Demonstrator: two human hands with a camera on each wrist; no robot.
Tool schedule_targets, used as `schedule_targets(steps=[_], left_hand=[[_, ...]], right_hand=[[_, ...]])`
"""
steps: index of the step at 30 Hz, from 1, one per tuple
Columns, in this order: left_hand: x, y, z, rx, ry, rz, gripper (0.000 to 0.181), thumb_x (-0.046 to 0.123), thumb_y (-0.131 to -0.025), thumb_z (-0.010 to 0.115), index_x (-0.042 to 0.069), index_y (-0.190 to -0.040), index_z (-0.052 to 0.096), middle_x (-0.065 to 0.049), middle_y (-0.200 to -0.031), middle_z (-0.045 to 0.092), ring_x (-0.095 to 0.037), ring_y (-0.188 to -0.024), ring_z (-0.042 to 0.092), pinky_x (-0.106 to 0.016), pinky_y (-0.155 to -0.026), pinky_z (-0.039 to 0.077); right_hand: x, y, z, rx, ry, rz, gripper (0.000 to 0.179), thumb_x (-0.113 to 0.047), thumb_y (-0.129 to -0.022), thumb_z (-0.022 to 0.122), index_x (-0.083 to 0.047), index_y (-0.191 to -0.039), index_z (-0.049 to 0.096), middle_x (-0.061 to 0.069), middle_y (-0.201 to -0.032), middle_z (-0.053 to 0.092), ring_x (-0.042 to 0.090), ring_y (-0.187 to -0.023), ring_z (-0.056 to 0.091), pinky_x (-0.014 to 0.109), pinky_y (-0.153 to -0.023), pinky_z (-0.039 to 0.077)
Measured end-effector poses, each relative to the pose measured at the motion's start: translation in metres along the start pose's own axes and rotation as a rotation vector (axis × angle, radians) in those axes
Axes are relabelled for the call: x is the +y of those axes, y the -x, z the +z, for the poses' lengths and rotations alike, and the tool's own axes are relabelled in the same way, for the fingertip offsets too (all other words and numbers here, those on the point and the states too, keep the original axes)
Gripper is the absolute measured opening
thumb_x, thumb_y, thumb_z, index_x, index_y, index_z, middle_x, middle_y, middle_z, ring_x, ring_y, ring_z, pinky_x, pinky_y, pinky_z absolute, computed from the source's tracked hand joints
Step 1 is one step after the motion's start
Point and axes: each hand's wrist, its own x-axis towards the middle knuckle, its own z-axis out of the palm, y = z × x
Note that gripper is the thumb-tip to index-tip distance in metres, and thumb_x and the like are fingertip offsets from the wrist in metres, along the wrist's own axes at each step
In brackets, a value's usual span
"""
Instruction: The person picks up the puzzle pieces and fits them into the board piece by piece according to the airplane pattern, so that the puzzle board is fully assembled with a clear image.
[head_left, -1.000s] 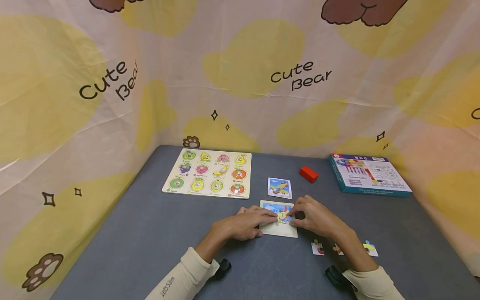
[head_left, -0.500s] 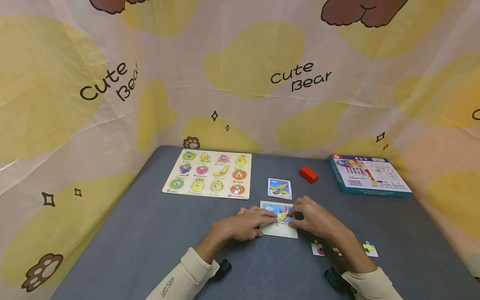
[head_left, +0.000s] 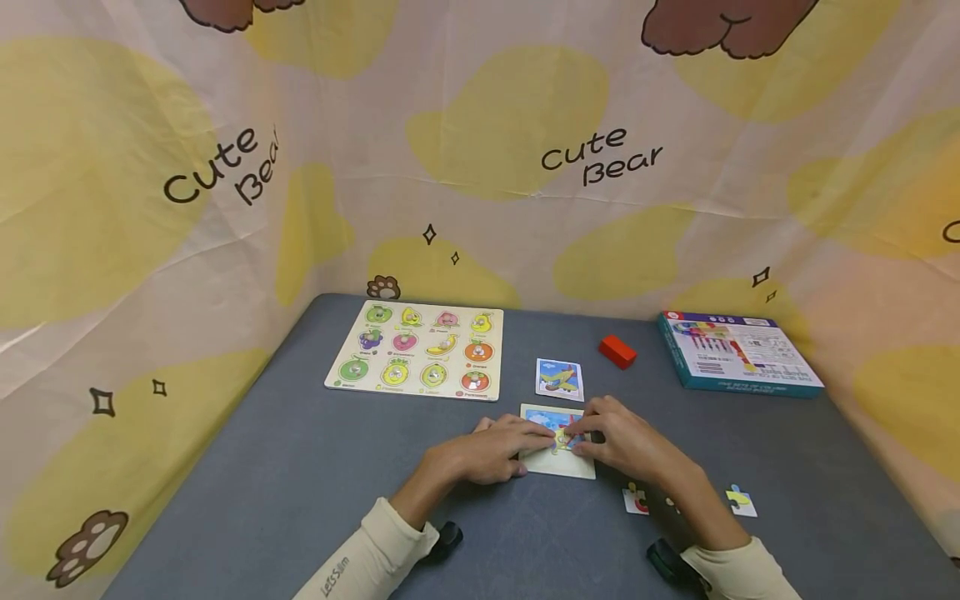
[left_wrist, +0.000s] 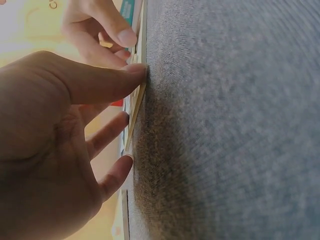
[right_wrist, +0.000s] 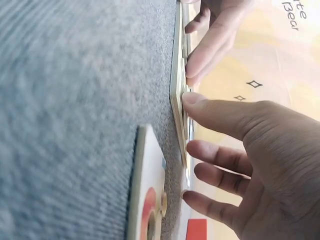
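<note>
A small puzzle board (head_left: 562,465) lies in the middle of the table, its upper part covered with airplane picture pieces. My left hand (head_left: 489,450) rests on its left side, the fingers fairly straight across the picture. In the left wrist view, the left thumb (left_wrist: 132,75) touches the board's near edge. My right hand (head_left: 626,437) pinches a puzzle piece (head_left: 576,439) against the board's right side; the fingers hide much of it. In the right wrist view, the right thumb (right_wrist: 194,98) sits on the layered edge. Just behind the board lies an airplane picture card (head_left: 558,380).
Loose pieces lie around my right forearm: a red-marked piece (head_left: 636,500), a yellow one (head_left: 741,502), and another mostly hidden beneath the arm. Farther back are a fruit board (head_left: 416,350), a red block (head_left: 617,352) and a teal-edged box (head_left: 738,354). Printed cloth surrounds the table.
My right fingers and thumb have shifted slightly left over the picture, covering more of the airplane. The left hand has stayed in place.
</note>
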Motion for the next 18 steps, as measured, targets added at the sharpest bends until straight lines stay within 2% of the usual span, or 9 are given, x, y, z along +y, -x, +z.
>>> schedule_targets(steps=[9,12,18], left_hand=[[0.0012,0.0015,-0.0014,0.002,-0.003,-0.002,0.055,0.015,-0.108,0.058,0.025,-0.161,0.049,0.01,-0.167,0.041,-0.018,-0.151,0.037,-0.035,-0.099,0.033],[0.0014,0.0009,-0.0009,0.003,-0.006,-0.012,0.055,0.016,-0.108,0.059,0.027,-0.161,0.048,0.011,-0.167,0.041,-0.017,-0.15,0.037,-0.035,-0.099,0.033],[0.0033,0.0013,-0.0022,0.006,0.007,-0.015,0.054,0.02,-0.107,0.062,0.026,-0.16,0.05,0.011,-0.167,0.042,-0.017,-0.15,0.037,-0.036,-0.1,0.033]], right_hand=[[-0.0046,-0.0024,-0.0006,-0.003,-0.003,0.04,0.022,-0.027,-0.094,0.083,-0.02,-0.115,0.084,-0.005,-0.1,0.063,0.013,-0.092,0.05,0.029,-0.074,0.045],[-0.0046,-0.0019,-0.0029,-0.011,-0.018,0.054,0.026,-0.027,-0.093,0.084,-0.019,-0.117,0.083,-0.004,-0.102,0.063,0.015,-0.094,0.051,0.031,-0.076,0.046],[-0.0008,-0.0004,-0.0049,-0.025,-0.029,0.146,0.036,-0.032,-0.092,0.084,-0.018,-0.124,0.079,0.001,-0.11,0.063,0.021,-0.101,0.053,0.042,-0.083,0.05]])
